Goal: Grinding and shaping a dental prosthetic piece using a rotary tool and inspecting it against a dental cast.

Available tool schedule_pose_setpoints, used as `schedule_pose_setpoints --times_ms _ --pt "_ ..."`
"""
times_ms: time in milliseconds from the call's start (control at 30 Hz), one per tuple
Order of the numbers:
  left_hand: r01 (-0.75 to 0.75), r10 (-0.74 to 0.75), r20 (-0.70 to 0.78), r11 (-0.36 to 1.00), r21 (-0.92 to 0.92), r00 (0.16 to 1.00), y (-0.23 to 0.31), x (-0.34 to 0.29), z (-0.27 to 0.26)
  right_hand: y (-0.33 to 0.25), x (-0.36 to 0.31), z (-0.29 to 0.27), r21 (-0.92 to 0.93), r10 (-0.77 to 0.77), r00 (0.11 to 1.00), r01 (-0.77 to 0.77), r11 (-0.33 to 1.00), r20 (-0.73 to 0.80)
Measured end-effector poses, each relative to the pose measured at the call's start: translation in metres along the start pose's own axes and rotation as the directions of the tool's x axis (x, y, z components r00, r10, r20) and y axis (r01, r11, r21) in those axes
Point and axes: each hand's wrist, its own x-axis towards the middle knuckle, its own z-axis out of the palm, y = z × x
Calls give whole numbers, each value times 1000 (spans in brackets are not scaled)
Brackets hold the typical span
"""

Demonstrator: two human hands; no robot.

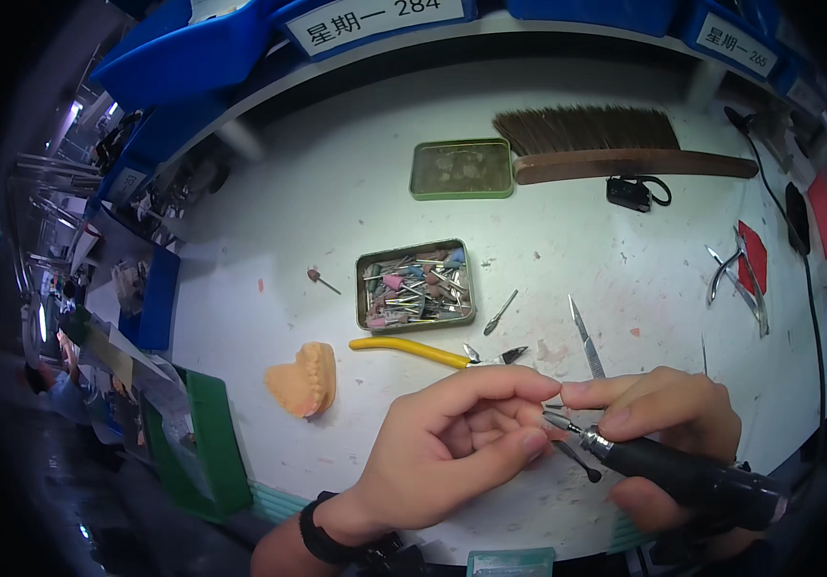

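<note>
My right hand (pixel 668 413) is closed round a black rotary handpiece (pixel 688 473) with a pointed metal bur (pixel 562 421) in its tip. The bur points left, close to the fingertips of my left hand (pixel 452 442). That hand is curled, thumb towards the fingers; a small pinkish bit shows at its fingertips, too little to name. Beyond my hands lie yellow-handled cutting pliers (pixel 409 348), a loose metal bur (pixel 501 313) and a slim pointed metal tool (pixel 585 335). A thin tool with a dark rounded end (pixel 582 464) rests below the handpiece tip. Left of my hands stands a tan dental cast (pixel 300 381).
An open tin (pixel 362 291) holds many mounted burs; its green lid (pixel 462 169) lies behind. A brown-bristled bench brush (pixel 625 168), a black key fob (pixel 630 193) and metal pliers (pixel 752 279) lie farther right. Blue bins (pixel 183 58) line the shelf; a green tray (pixel 210 442) is left.
</note>
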Motion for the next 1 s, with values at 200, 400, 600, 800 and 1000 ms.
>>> schedule_pose_setpoints --times_ms 200,400,600,800,1000 --pt "84 -84 58 996 4 995 -1 -2 -10 0 -5 17 -32 -123 987 121 992 -105" --pt "148 -147 24 989 -21 989 8 -3 -7 5 -5 21 -25 -175 979 173 985 -108" --pt "183 -182 31 982 -39 983 7 -3 -7 7 -6 21 14 -133 980 137 990 -147" --pt "202 -202 45 979 -5 978 4 -4 -12 6 -5 17 -88 -137 990 133 987 -44" --pt "194 -193 52 981 -11 980 5 -5 -11 4 -1 17 -166 -166 986 159 973 -27"
